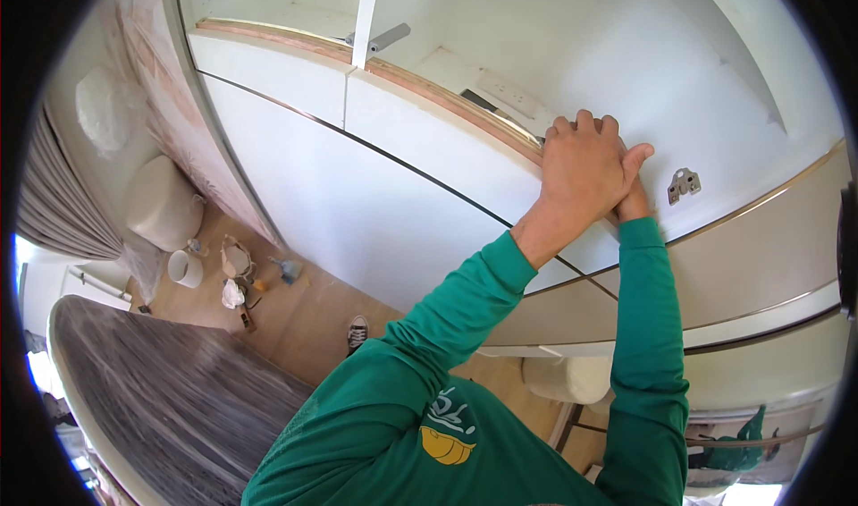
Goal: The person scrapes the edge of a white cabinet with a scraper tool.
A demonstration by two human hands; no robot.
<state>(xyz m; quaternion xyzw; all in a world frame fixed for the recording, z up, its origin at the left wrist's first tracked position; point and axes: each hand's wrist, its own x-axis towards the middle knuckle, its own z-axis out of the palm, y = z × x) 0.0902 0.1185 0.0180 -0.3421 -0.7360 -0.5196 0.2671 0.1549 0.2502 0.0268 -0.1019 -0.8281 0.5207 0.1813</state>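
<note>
While the left hand overlaps the right hand at the white cabinet's front edge, its fingers bend partway. Right fingers hidden; can't tell what either grips!

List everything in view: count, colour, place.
cabinet: one, white, top and centre
hinge plates: two, metallic, inside the cabinet
cylinder: one, grey, upper centre
curtain: one, grey, far left
wrapped furniture: one, grey, lower left
floor: one, brown, left and below
bucket: one, white, left, on the floor
floor items: several, mixed colours, left, too small to name
sneaker: one, black and white, floor centre
sleeves: two, green, centre and right
left grip: one, bare, over the right
right grip: one, bare, partly hidden
</note>
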